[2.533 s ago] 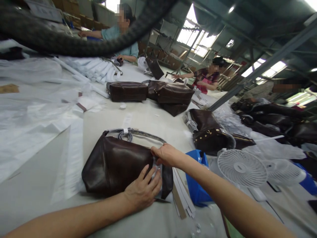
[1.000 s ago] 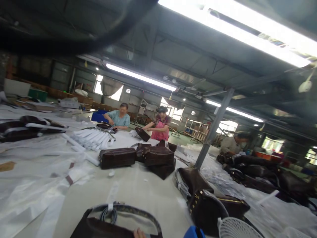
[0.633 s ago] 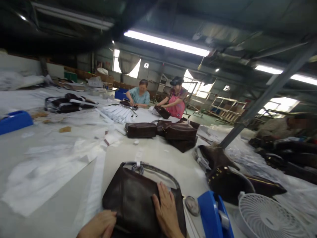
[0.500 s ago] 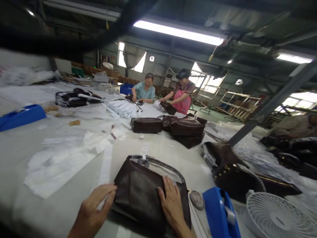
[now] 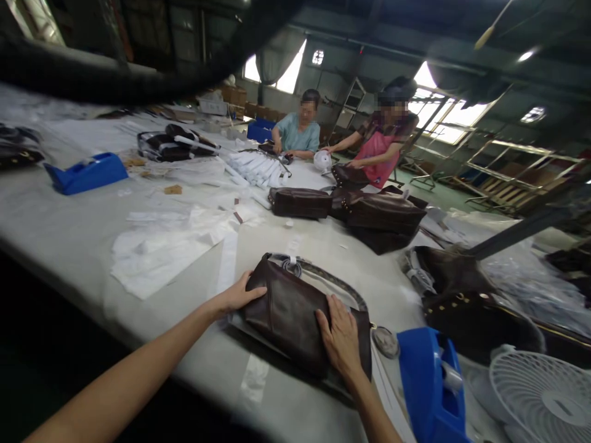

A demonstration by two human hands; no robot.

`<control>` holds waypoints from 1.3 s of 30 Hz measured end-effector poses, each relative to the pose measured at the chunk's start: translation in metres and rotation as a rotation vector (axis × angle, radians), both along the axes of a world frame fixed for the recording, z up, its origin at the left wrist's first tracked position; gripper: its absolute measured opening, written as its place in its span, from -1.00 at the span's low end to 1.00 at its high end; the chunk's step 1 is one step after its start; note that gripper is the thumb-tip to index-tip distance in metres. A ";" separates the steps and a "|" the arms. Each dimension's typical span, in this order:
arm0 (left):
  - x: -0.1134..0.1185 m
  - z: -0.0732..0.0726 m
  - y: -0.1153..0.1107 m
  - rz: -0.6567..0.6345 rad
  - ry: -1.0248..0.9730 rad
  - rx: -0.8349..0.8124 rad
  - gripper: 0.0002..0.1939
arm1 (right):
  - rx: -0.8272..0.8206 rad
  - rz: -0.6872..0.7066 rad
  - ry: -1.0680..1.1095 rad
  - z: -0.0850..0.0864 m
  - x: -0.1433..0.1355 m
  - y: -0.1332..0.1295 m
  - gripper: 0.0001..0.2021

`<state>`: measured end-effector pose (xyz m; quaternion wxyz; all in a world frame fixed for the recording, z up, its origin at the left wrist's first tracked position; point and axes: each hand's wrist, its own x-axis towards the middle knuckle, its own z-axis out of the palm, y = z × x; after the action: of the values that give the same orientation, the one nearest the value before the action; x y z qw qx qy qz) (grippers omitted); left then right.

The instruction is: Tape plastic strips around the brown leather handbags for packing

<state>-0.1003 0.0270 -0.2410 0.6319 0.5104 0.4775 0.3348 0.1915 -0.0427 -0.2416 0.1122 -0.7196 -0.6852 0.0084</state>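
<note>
A dark brown leather handbag [image 5: 290, 317] lies in front of me, its wrapped strap [image 5: 339, 284] curving along the far side. At the bag's left end, my left hand [image 5: 241, 293] is closed on the edge, thumb over the front panel and fingertips partly hidden behind. My right hand [image 5: 340, 332] rests flat on the right part of the bag, fingers stretched out and holding nothing. A round wrapped tag [image 5: 385, 342] lies beside the bag's right end.
A blue tape dispenser [image 5: 427, 381] and a white fan [image 5: 547, 394] stand at right. Another blue dispenser [image 5: 90, 173] sits far left, beyond white sheets [image 5: 157, 252]. More brown bags [image 5: 383, 215] lie ahead; two co-workers [image 5: 298, 132] are across the table.
My left hand has moved from just off the bag's left side onto its end and closed there. The right hand stays flat on the bag. The view has shifted left.
</note>
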 end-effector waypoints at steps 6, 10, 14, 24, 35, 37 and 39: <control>0.006 0.006 -0.003 -0.018 -0.040 -0.002 -0.15 | -0.032 -0.007 0.023 -0.001 0.011 -0.002 -0.40; 0.010 -0.003 -0.007 -0.012 -0.007 0.048 -0.16 | 0.005 0.011 -0.018 -0.004 0.016 -0.006 -0.38; 0.014 -0.015 -0.012 0.001 0.091 0.122 -0.15 | 0.021 0.021 -0.044 -0.006 0.016 -0.009 -0.38; 0.003 -0.003 0.067 0.047 0.361 0.372 -0.51 | 0.032 0.027 -0.029 -0.005 0.020 -0.013 -0.43; 0.097 0.000 0.188 -0.239 0.640 0.124 -0.69 | 0.103 0.051 -0.067 -0.017 0.029 -0.017 -0.45; 0.111 -0.007 0.192 -0.272 0.721 0.120 -0.68 | 0.116 0.071 -0.087 -0.020 0.031 -0.018 -0.45; 0.121 -0.014 0.192 -0.298 0.776 0.125 -0.66 | 0.117 0.084 -0.100 -0.021 0.033 -0.018 -0.44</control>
<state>0.0207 0.2187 -0.2545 0.4147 0.6994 0.5799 0.0510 0.2247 -0.0602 -0.2629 0.1193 -0.6820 -0.7188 -0.0629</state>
